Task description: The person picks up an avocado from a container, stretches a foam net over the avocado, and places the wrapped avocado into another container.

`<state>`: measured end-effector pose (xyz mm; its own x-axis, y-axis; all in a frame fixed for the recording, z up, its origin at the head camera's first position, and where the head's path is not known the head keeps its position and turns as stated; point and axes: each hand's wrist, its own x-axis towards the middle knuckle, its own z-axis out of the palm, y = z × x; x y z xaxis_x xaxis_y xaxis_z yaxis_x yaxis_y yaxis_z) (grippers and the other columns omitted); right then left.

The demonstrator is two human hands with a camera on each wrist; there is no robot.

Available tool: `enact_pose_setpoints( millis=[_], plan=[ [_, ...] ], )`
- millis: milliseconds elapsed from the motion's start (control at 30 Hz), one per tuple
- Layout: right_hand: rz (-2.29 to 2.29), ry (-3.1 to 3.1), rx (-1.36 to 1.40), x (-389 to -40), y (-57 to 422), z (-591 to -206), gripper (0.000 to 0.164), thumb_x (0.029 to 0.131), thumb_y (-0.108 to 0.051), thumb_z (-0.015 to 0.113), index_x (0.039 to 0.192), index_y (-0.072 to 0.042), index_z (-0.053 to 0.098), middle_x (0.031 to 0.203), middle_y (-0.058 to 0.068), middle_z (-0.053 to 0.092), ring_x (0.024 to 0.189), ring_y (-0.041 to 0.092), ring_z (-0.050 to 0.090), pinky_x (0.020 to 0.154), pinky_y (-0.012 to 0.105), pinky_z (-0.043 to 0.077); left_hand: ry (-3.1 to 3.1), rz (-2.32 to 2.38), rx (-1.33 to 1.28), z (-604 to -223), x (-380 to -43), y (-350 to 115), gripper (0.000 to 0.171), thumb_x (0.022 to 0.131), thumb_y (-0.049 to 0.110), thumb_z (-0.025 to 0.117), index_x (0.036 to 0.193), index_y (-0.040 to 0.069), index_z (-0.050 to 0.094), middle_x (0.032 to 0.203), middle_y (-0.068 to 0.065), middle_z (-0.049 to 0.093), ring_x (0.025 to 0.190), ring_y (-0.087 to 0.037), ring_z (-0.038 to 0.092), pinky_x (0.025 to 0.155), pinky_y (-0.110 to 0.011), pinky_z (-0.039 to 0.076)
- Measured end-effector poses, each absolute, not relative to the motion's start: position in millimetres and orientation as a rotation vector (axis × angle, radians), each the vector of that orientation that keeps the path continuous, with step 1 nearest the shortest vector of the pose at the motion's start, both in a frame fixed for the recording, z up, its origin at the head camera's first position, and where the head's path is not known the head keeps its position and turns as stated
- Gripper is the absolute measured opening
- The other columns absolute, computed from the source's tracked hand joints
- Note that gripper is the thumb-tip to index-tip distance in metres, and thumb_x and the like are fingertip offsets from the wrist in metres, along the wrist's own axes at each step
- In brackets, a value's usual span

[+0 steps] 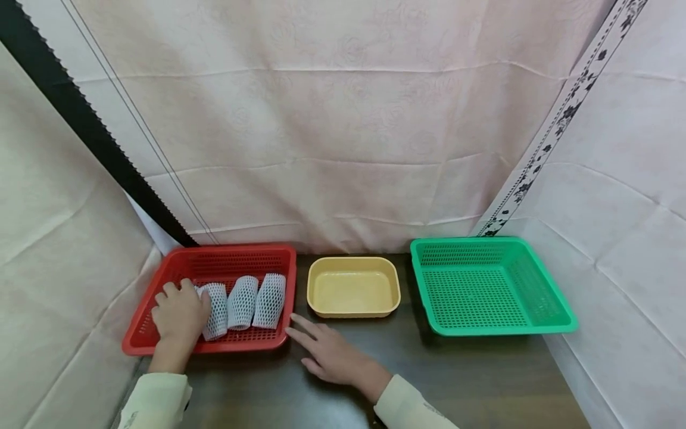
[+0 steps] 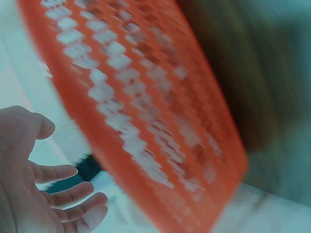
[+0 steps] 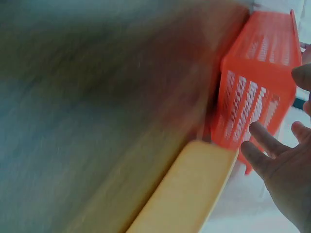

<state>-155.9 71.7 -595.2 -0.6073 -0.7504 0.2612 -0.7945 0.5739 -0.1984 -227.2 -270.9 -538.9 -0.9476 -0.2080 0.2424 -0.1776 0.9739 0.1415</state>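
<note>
A red plastic basket [image 1: 252, 344] on the left of the table holds several white foam net sleeves [image 1: 242, 302] lying side by side. My left hand [image 1: 181, 313] is over the basket's left part, beside the leftmost sleeve, which it partly covers. In the left wrist view, the fingers of that hand are spread and loosely bent near the basket's rim, with nothing seen between them. My right hand [image 1: 334, 354] hovers by the basket's right front corner, fingers extended and apart. Whether its fingertips touch the rim I cannot tell.
A small yellow tray [image 1: 354, 312] stands at the back, right of the red basket. Farther right is a green plastic basket [image 1: 504, 329]. Pale cloth [image 1: 343, 131] hangs behind and at both sides of the dark table [image 1: 482, 381].
</note>
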Motion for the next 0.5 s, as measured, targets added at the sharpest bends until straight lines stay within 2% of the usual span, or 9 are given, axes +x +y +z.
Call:
enact_pose_setpoints(
  millis=[133,267,400,500],
  plan=[
    [0.412,-2.628,1.202,-160,91,-584,0.074,0.097,-0.031,0.069,0.161,-0.014,0.035,0.169,0.011,0.028,0.147,0.024,0.044,0.113,0.043,0.045,-2.764,-0.212,0.158,-526,-221,-242,0.051,0.094,0.028,0.066,0.117,-0.015,0.051,0.108,-0.042,0.051,0.094,-0.061,0.055,0.073,-0.071,0.051],
    [0.342,-2.655,1.053,-165,115,-571,0.069,0.099,-0.033,0.066,0.159,-0.012,0.038,0.167,0.012,0.034,0.145,0.028,0.047,0.116,0.044,0.042,-2.700,-0.283,0.028,-516,-214,-206,0.052,0.095,0.029,0.065,0.124,-0.013,0.055,0.114,-0.040,0.055,0.098,-0.059,0.058,0.072,-0.069,0.052],
    [0.299,-2.683,0.903,-170,137,-559,0.064,0.101,-0.035,0.063,0.157,-0.011,0.042,0.164,0.013,0.039,0.145,0.036,0.046,0.116,0.052,0.041,-2.677,-0.357,-0.117,-512,-209,-171,0.056,0.095,0.030,0.068,0.131,-0.010,0.056,0.121,-0.037,0.058,0.105,-0.055,0.059,0.078,-0.067,0.053],
    [0.287,-2.691,0.798,-173,150,-553,0.063,0.100,-0.034,0.065,0.155,-0.012,0.045,0.163,0.013,0.041,0.147,0.038,0.043,0.114,0.058,0.041,-2.677,-0.393,-0.210,-510,-205,-146,0.059,0.095,0.032,0.069,0.135,-0.009,0.055,0.126,-0.035,0.058,0.112,-0.052,0.059,0.088,-0.065,0.052]
  ],
)
